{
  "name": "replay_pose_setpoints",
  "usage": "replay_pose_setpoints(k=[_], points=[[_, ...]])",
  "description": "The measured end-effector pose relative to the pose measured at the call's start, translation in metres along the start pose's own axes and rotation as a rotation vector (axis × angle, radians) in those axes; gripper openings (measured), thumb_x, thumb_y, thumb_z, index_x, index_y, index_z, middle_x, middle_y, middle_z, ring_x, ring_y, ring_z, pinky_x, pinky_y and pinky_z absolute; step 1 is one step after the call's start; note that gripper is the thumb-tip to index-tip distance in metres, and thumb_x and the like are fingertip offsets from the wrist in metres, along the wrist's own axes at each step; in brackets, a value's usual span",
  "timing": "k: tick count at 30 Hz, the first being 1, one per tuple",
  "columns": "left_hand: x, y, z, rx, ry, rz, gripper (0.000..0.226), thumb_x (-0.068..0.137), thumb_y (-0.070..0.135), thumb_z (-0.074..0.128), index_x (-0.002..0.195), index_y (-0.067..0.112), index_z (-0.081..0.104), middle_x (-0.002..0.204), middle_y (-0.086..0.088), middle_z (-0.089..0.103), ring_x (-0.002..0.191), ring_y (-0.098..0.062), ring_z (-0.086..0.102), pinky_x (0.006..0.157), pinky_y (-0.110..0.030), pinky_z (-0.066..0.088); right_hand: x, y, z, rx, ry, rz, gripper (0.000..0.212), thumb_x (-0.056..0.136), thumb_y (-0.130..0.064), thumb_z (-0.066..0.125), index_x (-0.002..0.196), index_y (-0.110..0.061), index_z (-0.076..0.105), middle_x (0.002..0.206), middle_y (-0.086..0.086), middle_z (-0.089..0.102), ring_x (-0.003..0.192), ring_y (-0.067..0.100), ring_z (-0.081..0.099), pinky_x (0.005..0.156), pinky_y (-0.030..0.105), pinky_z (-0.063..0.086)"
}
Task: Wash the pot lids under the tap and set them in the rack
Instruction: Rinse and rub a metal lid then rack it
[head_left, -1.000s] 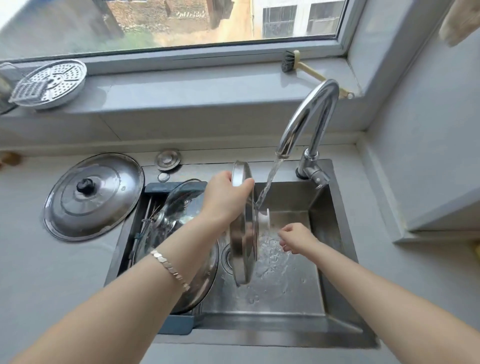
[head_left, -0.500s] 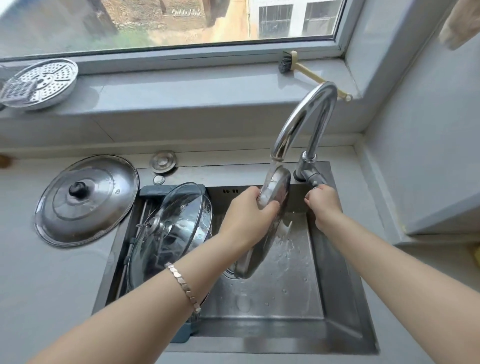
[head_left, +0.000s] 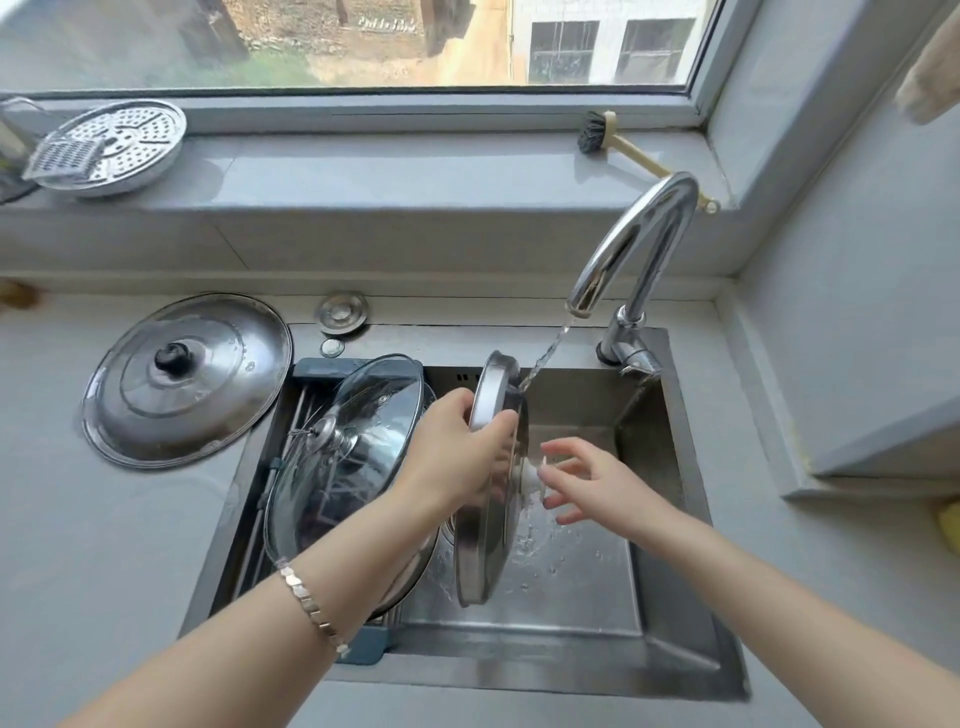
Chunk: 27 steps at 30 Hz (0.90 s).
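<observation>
Left hand (head_left: 457, 447) grips a steel lid (head_left: 480, 545) upright over the sink (head_left: 571, 649), tap (head_left: 639, 234) water striking its far rim. Right hand (head_left: 587, 483), fingers spread, hovers at its knob. A glass lid (head_left: 353, 467) sits in the rack (head_left: 317, 369) at left.

Silver steel lid (head_left: 485, 514), black-knobbed silver lid (head_left: 187, 379) on the grey worktop (head_left: 104, 545), blue-framed rack (head_left: 363, 642), hole-patterned silver steamer plate (head_left: 122, 145).

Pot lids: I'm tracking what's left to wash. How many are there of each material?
Steel: 2, the counter lid and the held lid
Glass: 1, the glass lid in the rack
Total: 3
</observation>
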<state>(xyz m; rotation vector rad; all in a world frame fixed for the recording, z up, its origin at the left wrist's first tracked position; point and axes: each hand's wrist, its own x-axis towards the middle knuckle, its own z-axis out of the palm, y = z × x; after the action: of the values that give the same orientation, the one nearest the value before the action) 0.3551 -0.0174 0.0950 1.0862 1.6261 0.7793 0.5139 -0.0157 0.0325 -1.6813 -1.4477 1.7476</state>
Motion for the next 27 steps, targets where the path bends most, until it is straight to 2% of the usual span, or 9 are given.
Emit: replay_pose_setpoints(k=[3, 6, 9, 11, 14, 17, 20, 23, 27], points=[[-0.005, -0.001, -0.005, -0.028, -0.011, 0.026, 0.039, 0.07, 0.036, 0.067, 0.075, 0.002, 0.051, 0.066, -0.018, 0.056, 0.074, -0.04, 0.068, 0.069, -0.059, 0.055, -0.012, 0.006, 0.004, -0.039, 0.08, -0.056, 0.023, 0.086, -0.025, 0.061, 0.108, -0.026, 0.052, 0.093, 0.003, 0.061, 0.081, 0.019, 0.066, 0.075, 0.034, 0.058], [-0.012, -0.005, -0.009, -0.059, -0.026, 0.046, 0.054, 0.06, 0.047, 0.067, 0.078, -0.002, 0.051, 0.072, -0.021, 0.055, 0.071, -0.039, 0.064, 0.075, -0.052, 0.054, -0.02, 0.008, 0.006, -0.013, 0.119, -0.071, 0.023, 0.081, -0.026, 0.068, 0.098, -0.031, 0.054, 0.093, 0.003, 0.059, 0.078, 0.021, 0.066, 0.078, 0.038, 0.058], [-0.019, -0.01, -0.012, -0.082, -0.009, 0.087, 0.041, 0.074, 0.041, 0.069, 0.077, 0.003, 0.054, 0.069, -0.009, 0.049, 0.064, -0.018, 0.052, 0.062, -0.033, 0.047, -0.03, 0.01, 0.008, -0.052, 0.195, -0.123, 0.024, 0.079, -0.02, 0.071, 0.093, -0.03, 0.054, 0.091, 0.003, 0.06, 0.072, 0.02, 0.065, 0.076, 0.036, 0.058], [-0.025, -0.012, -0.016, -0.098, -0.019, 0.072, 0.033, 0.09, 0.038, 0.056, 0.074, 0.009, 0.05, 0.064, -0.006, 0.048, 0.055, -0.011, 0.049, 0.054, -0.021, 0.041, -0.034, 0.009, 0.008, -0.109, 0.278, -0.151, 0.021, 0.077, -0.022, 0.072, 0.09, -0.029, 0.056, 0.087, 0.004, 0.064, 0.071, 0.019, 0.066, 0.07, 0.027, 0.055], [-0.03, -0.02, -0.027, -0.055, -0.041, 0.074, 0.039, 0.097, 0.043, 0.036, 0.082, 0.009, 0.051, 0.075, -0.01, 0.051, 0.069, -0.019, 0.053, 0.066, -0.031, 0.046, -0.041, 0.006, 0.006, -0.155, 0.391, -0.196, 0.019, 0.073, -0.028, 0.074, 0.081, -0.035, 0.058, 0.076, -0.001, 0.067, 0.064, 0.011, 0.065, 0.067, 0.022, 0.051], [-0.041, -0.034, -0.041, -0.061, -0.051, 0.043, 0.038, 0.098, 0.04, 0.033, 0.1, 0.008, 0.055, 0.089, -0.004, 0.063, 0.075, -0.011, 0.062, 0.069, -0.026, 0.053, -0.049, 0.004, 0.004, -0.19, 0.451, -0.239, 0.019, 0.071, -0.03, 0.076, 0.078, -0.035, 0.059, 0.069, -0.006, 0.066, 0.054, 0.004, 0.06, 0.061, 0.015, 0.048], [-0.05, -0.051, -0.054, -0.101, -0.045, -0.009, 0.043, 0.1, 0.039, 0.024, 0.109, 0.009, 0.054, 0.097, -0.009, 0.064, 0.077, -0.015, 0.063, 0.082, -0.04, 0.052, -0.051, 0.01, 0.007, -0.332, 0.444, -0.193, 0.02, 0.069, -0.03, 0.077, 0.074, -0.034, 0.059, 0.069, -0.003, 0.066, 0.057, 0.005, 0.059, 0.057, 0.007, 0.043], [-0.053, -0.07, -0.072, -0.037, 0.011, -0.044, 0.035, 0.1, 0.036, 0.027, 0.103, 0.016, 0.055, 0.104, -0.009, 0.065, 0.084, -0.02, 0.064, 0.081, -0.041, 0.052, -0.051, 0.018, 0.011, -0.404, 0.455, -0.107, 0.02, 0.067, -0.033, 0.078, 0.078, -0.034, 0.062, 0.072, -0.001, 0.069, 0.068, 0.01, 0.063, 0.056, 0.005, 0.041], [-0.057, -0.087, -0.096, 0.005, 0.02, -0.058, 0.022, 0.1, 0.029, 0.035, 0.099, 0.019, 0.055, 0.1, -0.004, 0.065, 0.087, -0.018, 0.066, 0.081, -0.041, 0.053, -0.054, 0.009, 0.022, -0.325, 0.478, -0.075, 0.018, 0.071, -0.032, 0.076, 0.083, -0.024, 0.066, 0.074, 0.003, 0.071, 0.056, 0.011, 0.065, 0.051, 0.005, 0.04]])
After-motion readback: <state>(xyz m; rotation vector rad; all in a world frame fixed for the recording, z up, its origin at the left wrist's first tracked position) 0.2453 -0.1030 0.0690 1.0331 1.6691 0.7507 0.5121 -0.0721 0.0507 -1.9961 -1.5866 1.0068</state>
